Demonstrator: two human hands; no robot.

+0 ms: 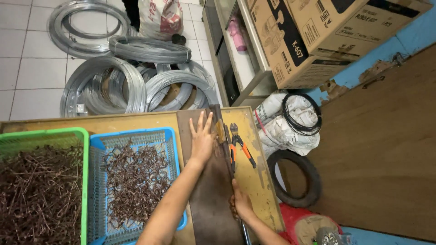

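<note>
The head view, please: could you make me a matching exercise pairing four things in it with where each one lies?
Things:
1. left hand
2. orange-handled cutters
3. grey wire coils
4. bent brown wire pieces

Places:
A. in the blue basket
B. on the white tiled floor beyond the table
C. flat, fingers spread, on the dark board
D. on the yellow tabletop, right of the board

Pairs: 1-C, 2-D, 3-B, 4-A
</note>
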